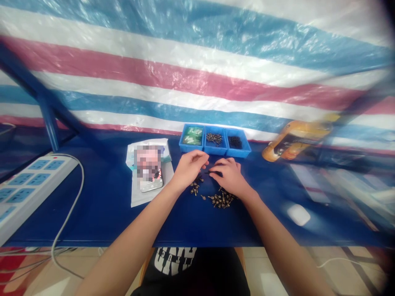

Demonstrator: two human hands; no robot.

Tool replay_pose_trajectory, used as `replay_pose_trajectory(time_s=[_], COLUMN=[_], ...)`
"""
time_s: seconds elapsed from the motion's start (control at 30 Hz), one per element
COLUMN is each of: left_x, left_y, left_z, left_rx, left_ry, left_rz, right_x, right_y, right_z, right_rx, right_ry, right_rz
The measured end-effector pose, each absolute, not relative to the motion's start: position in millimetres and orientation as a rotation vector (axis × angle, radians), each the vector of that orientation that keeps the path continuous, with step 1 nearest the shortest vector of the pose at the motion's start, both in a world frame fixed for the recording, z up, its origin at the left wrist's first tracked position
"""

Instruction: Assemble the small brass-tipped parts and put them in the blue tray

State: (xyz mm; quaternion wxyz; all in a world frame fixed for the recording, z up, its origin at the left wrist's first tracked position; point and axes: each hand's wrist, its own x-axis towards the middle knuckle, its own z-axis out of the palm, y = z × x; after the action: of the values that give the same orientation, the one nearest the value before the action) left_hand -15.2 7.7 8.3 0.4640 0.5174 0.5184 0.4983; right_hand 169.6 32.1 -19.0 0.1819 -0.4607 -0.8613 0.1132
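The left hand (pixel 189 169) and the right hand (pixel 230 177) are positioned palms down above the middle of the desk (pixel 92 218), close together. Neither hand is spread; both are curled, with the fingers drawn in.

A small dark part (pixel 213 173) lies between the hands, with its long axis running roughly left to right across the desk. The right hand is nearer and appears to pinch the part's right end between its fingertips. The left fingers (pixel 203 158) are gathered just beside the part's left end; contact cannot be confirmed.

Two loose groups of small dark screw-like parts lie just below the hands: a smaller group (pixel 195 188) under the left hand and a larger group (pixel 221 200) under the right.

Three blue bins (pixel 214 151) stand side by side toward the back edge of the desk. A phone (pixel 151 181) rests on a sheet of paper (pixel 145 197) to the left of the hands. A power strip (pixel 31 185) lies along the left edge. A blurred yellow object (pixel 296 139) lies near the back right corner.
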Motion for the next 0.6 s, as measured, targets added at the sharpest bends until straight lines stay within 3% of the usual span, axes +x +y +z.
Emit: replay_pose_trajectory(time_s=[0.33, 0.6], left_x=[-16.6, -13.6], left_y=[8.7, 5.9], left_z=[3.5, 1.4], left_rx=[1.397, 1.588], left_ry=[1.326, 1.36], left_rz=[1.238, 1.207], right_x=[170.5, 172.4], right_y=[37.3, 40.3], right_z=[-11.8, -8.7], right_rx=[-1.194, -1.049], right_ry=[-1.985, -1.591], right_rz=[0.55, 1.136])
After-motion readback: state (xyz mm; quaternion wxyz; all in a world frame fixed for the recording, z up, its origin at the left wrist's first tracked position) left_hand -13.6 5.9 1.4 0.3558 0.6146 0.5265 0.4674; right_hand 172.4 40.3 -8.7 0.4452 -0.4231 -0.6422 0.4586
